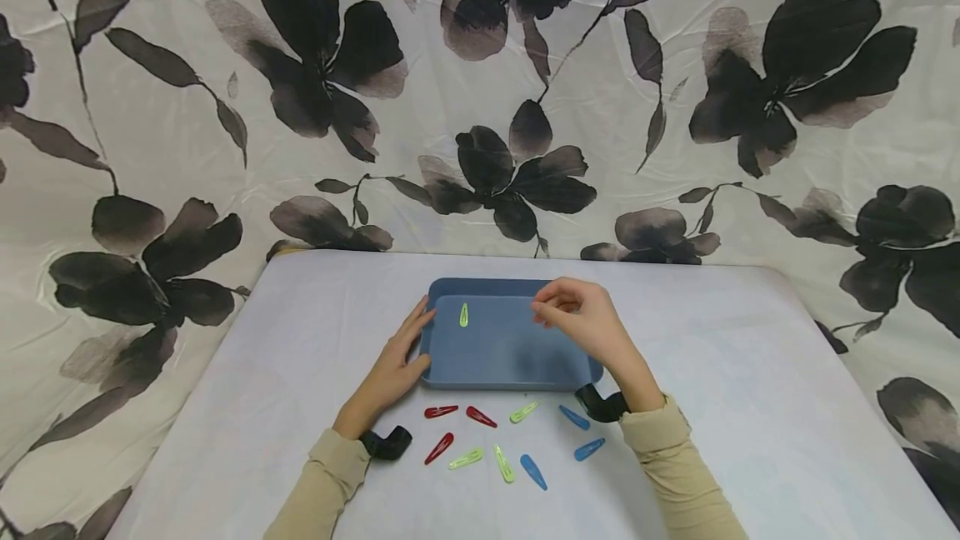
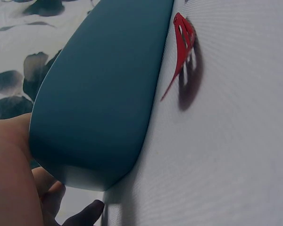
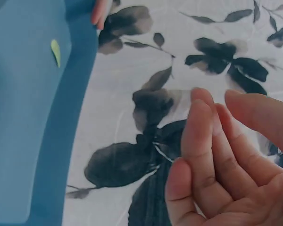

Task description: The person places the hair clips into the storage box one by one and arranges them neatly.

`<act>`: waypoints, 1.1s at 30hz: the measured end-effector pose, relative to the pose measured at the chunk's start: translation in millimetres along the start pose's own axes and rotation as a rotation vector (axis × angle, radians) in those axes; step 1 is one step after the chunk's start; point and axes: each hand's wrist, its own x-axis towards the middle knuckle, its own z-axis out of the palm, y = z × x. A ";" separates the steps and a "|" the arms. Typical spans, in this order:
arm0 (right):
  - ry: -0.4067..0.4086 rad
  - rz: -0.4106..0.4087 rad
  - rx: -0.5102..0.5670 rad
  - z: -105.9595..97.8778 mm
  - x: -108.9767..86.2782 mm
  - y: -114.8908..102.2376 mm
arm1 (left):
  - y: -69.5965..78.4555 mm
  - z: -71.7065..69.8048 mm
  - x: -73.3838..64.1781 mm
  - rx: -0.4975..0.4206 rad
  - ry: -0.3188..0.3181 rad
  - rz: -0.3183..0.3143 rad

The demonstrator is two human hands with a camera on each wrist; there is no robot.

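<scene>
A blue rectangular tray (image 1: 491,369) lies on the table, with one lime-green snap hair clip (image 1: 463,315) inside toward the back left. Along the tray's left side rests my left hand (image 1: 393,369), its fingers extended against the wall and the thumb by the front corner. Over the tray's right part hovers my right hand (image 1: 581,319). Its fingers are loosely bent, and the right wrist view has a gap between thumb (image 3: 254,113) and fingers with nothing in it. In that view the green clip sits in the tray, away from the hand.
In front of the tray lie three red clips (image 1: 439,448), three lime-green clips (image 1: 503,464) and three blue clips (image 1: 533,472). One red clip (image 2: 181,42) is close to the tray's front wall. Behind the white table (image 1: 750,407) hangs a floral cloth (image 1: 487,90).
</scene>
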 end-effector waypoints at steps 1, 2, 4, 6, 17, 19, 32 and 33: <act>0.006 -0.019 -0.013 -1.2 -4.2 -0.6 | 0.1 -0.1 0.0 -0.001 -0.001 0.000; 0.013 -0.038 -0.032 -2.2 -8.3 -0.6 | 0.0 -0.2 -0.2 -0.003 -0.001 -0.001; 0.019 -0.069 -0.067 -3.2 -15.9 -1.2 | 0.0 -0.3 -0.3 0.002 0.000 -0.003; 0.019 -0.102 -0.116 -3.2 -22.9 -1.5 | -0.1 -0.6 -0.2 0.008 0.008 -0.002; 0.000 -0.202 -0.399 2.5 -60.8 13.0 | -2.7 1.8 0.2 -0.030 0.024 0.004; -0.014 -0.191 -0.415 3.1 -67.6 16.2 | -3.3 1.7 0.3 -0.021 0.025 0.003; -0.062 0.023 -0.667 14.4 -89.0 20.2 | -3.3 -0.1 -0.2 0.005 0.011 0.011; -0.064 0.041 -0.688 15.9 -90.2 20.8 | -3.2 0.2 -0.3 0.003 0.009 0.008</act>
